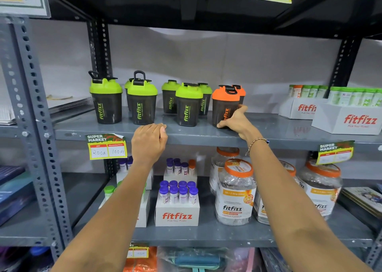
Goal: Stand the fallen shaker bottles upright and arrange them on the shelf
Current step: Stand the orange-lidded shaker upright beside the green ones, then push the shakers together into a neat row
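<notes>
Several dark shaker bottles stand upright on the grey metal shelf (279, 127). Green-lidded ones are at the left (106, 102), (142, 104) and middle (188, 106), with more behind them. An orange-lidded shaker (224, 104) stands at the right of the row, a second orange one partly hidden behind it. My right hand (235, 120) grips the front orange shaker low on its right side, thumb at its base. My left hand (149, 141) is curled into a loose fist resting on the shelf's front edge, holding nothing.
White fitfizz boxes (349, 120) of green-capped tubes sit at the shelf's right end. Price tags (106, 147) hang from the shelf edge. On the lower shelf are purple-capped tube boxes (177, 209) and large orange-lidded jars (235, 193). Perforated uprights (33, 106) frame the left.
</notes>
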### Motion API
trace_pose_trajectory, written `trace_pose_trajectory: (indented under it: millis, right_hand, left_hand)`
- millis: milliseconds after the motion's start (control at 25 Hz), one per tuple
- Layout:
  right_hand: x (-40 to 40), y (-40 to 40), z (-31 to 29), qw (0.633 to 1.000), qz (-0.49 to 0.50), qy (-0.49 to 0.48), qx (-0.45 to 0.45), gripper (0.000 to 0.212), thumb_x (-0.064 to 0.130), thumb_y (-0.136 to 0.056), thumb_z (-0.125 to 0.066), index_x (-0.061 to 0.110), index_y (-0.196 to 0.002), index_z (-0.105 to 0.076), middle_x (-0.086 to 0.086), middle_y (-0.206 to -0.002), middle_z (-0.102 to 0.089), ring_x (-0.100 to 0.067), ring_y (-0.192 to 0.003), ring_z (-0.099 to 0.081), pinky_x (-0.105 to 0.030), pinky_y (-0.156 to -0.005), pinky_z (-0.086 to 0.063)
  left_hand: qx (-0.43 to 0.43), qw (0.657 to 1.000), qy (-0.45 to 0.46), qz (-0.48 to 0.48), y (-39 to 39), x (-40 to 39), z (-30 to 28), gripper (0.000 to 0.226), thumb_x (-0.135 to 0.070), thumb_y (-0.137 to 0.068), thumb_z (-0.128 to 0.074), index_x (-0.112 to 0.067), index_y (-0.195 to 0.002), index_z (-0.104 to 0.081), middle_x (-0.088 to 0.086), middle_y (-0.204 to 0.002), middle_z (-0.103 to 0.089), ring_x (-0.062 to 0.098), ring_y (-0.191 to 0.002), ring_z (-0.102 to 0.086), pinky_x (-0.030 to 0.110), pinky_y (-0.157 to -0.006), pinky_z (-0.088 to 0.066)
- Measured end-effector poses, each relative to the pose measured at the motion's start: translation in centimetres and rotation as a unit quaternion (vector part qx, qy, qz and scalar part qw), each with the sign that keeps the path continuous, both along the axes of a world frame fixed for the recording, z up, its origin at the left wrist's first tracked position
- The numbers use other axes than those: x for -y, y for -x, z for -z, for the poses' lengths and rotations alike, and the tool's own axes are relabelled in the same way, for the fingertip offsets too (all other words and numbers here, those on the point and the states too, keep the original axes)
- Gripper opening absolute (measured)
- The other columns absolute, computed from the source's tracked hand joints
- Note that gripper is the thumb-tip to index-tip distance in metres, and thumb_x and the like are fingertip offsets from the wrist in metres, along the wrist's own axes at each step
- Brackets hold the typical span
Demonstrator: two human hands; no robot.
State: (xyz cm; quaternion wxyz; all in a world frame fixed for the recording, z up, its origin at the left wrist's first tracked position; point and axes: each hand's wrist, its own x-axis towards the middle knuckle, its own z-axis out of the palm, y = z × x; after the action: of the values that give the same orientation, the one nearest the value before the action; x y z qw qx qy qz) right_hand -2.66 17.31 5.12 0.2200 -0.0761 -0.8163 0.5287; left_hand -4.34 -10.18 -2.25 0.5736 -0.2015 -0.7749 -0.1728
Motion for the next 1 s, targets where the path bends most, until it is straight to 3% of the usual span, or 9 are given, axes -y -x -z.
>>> trace_pose_trajectory:
  millis: [240, 360, 480, 560, 640, 720, 840, 920, 1000]
  right_hand:
    - [-0.1, -0.1, 0.2, 1.000, -0.001, -0.003, 0.001, 0.084, 0.000, -0.069, -0.080, 0.015, -0.123, -0.016, -0.005, -0.113, -0.050, -0.020, -0.110, -0.052, -0.032, -0.094, -0.045]
    - [0.2, -0.3, -0.2, 1.000, -0.013, -0.001, 0.011, 0.085, -0.001, -0.072, -0.077, 0.012, -0.130, -0.016, -0.004, -0.110, -0.050, -0.016, -0.102, -0.052, -0.030, -0.089, -0.047]
    - [-0.5, -0.2, -1.2, 0.990, 0.037, 0.134, -0.005, 0.047, -0.007, -0.079, -0.058, 0.006, -0.118, -0.036, -0.006, -0.099, -0.054, -0.014, -0.087, -0.055, -0.025, -0.074, -0.043]
    - [-0.9, -0.3, -1.6, 0.957, 0.070, 0.279, -0.033, 0.019, -0.010, -0.082, -0.040, 0.009, -0.087, -0.042, -0.009, -0.083, -0.046, -0.009, -0.055, -0.048, -0.022, -0.057, -0.034]
    - [-1.1, -0.4, -1.7, 0.953, 0.080, 0.291, -0.031, 0.025, -0.012, -0.082, -0.033, 0.013, -0.076, -0.036, -0.009, -0.078, -0.040, -0.009, -0.039, -0.032, -0.019, -0.051, -0.025]
    - [-0.8, -0.9, -1.5, 0.970, 0.060, 0.234, -0.025, 0.025, -0.013, -0.082, -0.037, 0.010, -0.073, -0.043, -0.006, -0.072, -0.046, -0.011, -0.050, -0.034, -0.017, -0.054, -0.029]
    - [-0.7, -1.4, -1.1, 0.979, -0.077, 0.187, -0.039, 0.021, -0.006, -0.084, -0.054, 0.014, -0.083, -0.060, 0.001, -0.086, -0.069, -0.011, -0.084, -0.059, -0.020, -0.079, -0.044]
    - [-2.0, -1.0, -0.9, 0.975, -0.150, 0.161, -0.022, 0.022, 0.000, -0.088, -0.062, 0.015, -0.104, -0.064, -0.001, -0.112, -0.069, -0.015, -0.110, -0.060, -0.028, -0.102, -0.042]
    - [-3.2, -0.6, -0.7, 0.973, -0.185, 0.142, 0.001, 0.038, -0.004, -0.087, -0.062, 0.008, -0.122, -0.058, -0.007, -0.124, -0.065, -0.020, -0.120, -0.058, -0.034, -0.109, -0.041]
  left_hand:
    - [0.001, 1.000, -0.007, 0.009, 0.2, 0.1, 0.2, 0.041, -0.021, -0.094, -0.037, -0.008, -0.090, -0.075, 0.005, -0.086, -0.076, 0.025, -0.081, -0.070, 0.036, -0.074, -0.050]
    - [0.013, 1.000, -0.016, 0.003, 0.2, -0.3, 0.3, 0.040, -0.020, -0.094, -0.037, -0.007, -0.089, -0.075, 0.006, -0.084, -0.075, 0.025, -0.079, -0.069, 0.037, -0.074, -0.049]
    - [0.061, 0.995, -0.078, 0.003, -0.9, -1.4, -0.6, 0.038, -0.017, -0.092, -0.044, -0.005, -0.067, -0.069, 0.008, -0.060, -0.066, 0.027, -0.059, -0.060, 0.039, -0.069, -0.048]
    - [0.092, 0.986, -0.137, 0.023, -1.8, -2.2, -1.9, 0.036, -0.018, -0.089, -0.047, -0.009, -0.057, -0.061, 0.006, -0.047, -0.053, 0.027, -0.044, -0.048, 0.033, -0.054, -0.045]
    - [0.133, 0.971, -0.190, 0.051, -2.1, -3.3, -3.7, 0.021, -0.024, -0.087, -0.051, -0.015, -0.082, -0.070, 0.008, -0.066, -0.067, 0.031, -0.059, -0.061, 0.032, -0.057, -0.045]
    - [0.203, 0.953, -0.202, 0.097, -1.1, -4.5, -5.5, 0.043, -0.027, -0.085, -0.058, -0.016, -0.127, -0.055, 0.009, -0.119, -0.066, 0.028, -0.106, -0.061, 0.038, -0.082, -0.049]
    - [0.390, 0.860, -0.211, 0.252, 1.7, -5.6, -8.0, 0.096, -0.023, -0.081, -0.074, -0.003, -0.150, -0.010, 0.012, -0.157, -0.023, 0.025, -0.142, -0.024, 0.041, -0.115, -0.026]
    - [0.502, 0.769, -0.226, 0.324, 3.5, -5.6, -8.6, 0.106, -0.018, -0.077, -0.080, -0.001, -0.149, -0.004, 0.012, -0.156, -0.024, 0.025, -0.142, -0.025, 0.042, -0.117, -0.024]
    - [0.557, 0.722, -0.209, 0.354, 4.6, -5.4, -8.6, 0.095, -0.012, -0.076, -0.080, -0.001, -0.146, -0.018, 0.011, -0.147, -0.042, 0.024, -0.134, -0.039, 0.043, -0.114, -0.030]
